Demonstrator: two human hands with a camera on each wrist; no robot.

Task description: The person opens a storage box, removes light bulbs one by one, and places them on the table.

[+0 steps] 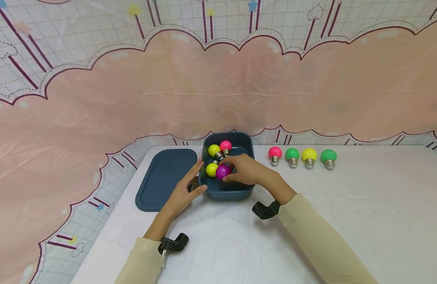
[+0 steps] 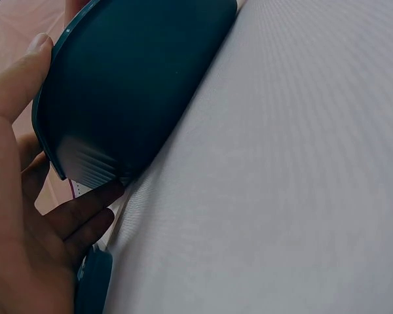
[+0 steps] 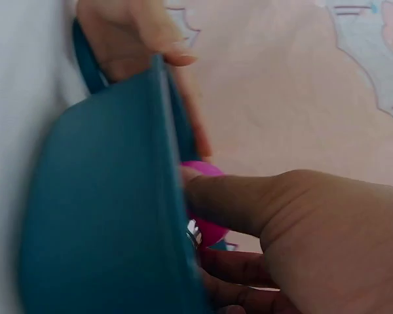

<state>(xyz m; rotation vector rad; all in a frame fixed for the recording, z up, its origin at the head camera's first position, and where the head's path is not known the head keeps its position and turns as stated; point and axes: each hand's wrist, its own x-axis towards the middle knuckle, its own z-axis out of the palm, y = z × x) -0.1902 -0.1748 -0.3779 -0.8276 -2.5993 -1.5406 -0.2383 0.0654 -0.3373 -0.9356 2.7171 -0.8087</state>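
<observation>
A dark blue box (image 1: 229, 195) holds two yellow bulbs (image 1: 214, 150), a pink bulb (image 1: 225, 146) and a purple bulb (image 1: 223, 172). With thumb and fingers, my right hand (image 1: 247, 169) pinches the purple bulb low inside the box, beside the front yellow bulb (image 1: 211, 170). The right wrist view shows the purple bulb (image 3: 213, 230) just past the box wall (image 3: 111, 196), partly hidden by the thumb. My left hand (image 1: 184, 193) lies against the box's left side, fingers extended along the wall and thumb near the front corner. In the left wrist view its fingers (image 2: 85, 212) touch the box (image 2: 137, 78).
Left of the box a flat dark blue lid (image 1: 165, 177) lies on the white table (image 1: 218, 244), partly behind my left hand. To the right stands a row of bulbs: pink (image 1: 275, 152), green (image 1: 292, 154), yellow (image 1: 309, 154) and green (image 1: 328, 156). A printed curtain (image 1: 218, 86) hangs behind.
</observation>
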